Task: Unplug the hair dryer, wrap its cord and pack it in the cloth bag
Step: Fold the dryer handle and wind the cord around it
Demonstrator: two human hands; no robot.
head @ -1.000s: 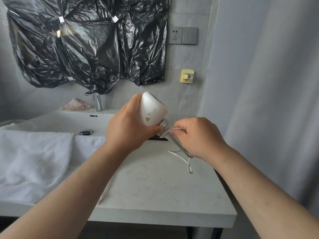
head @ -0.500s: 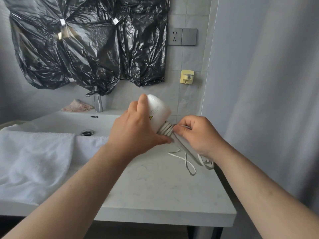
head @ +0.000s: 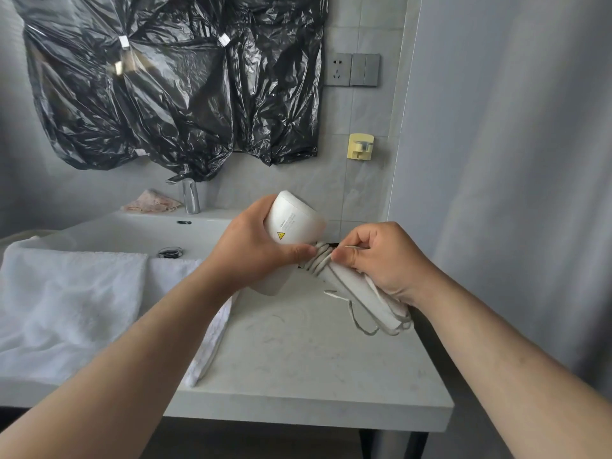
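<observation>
A white hair dryer [head: 296, 221] is held above the counter, its handle pointing down to the right. My left hand [head: 255, 248] grips the dryer's body, thumb by the top of the handle. Its white cord [head: 319, 260] is coiled several times around the top of the handle, with loose loops hanging off the handle's lower end. My right hand [head: 384, 260] pinches the cord against the handle, just beside the coils. The wall socket [head: 337, 69] has nothing plugged in. I see no cloth bag in this view.
A pale stone counter [head: 298, 359] lies below my hands, with a white towel [head: 66, 303] draped over its left part. A white basin [head: 132, 230] and chrome tap [head: 190, 197] stand behind. Black plastic sheeting [head: 172, 84] covers the wall. A grey wall stands close on the right.
More turns of cord now lie around the top of the handle. My right hand has come round to the handle's near side, and the dryer has turned slightly in my left hand.
</observation>
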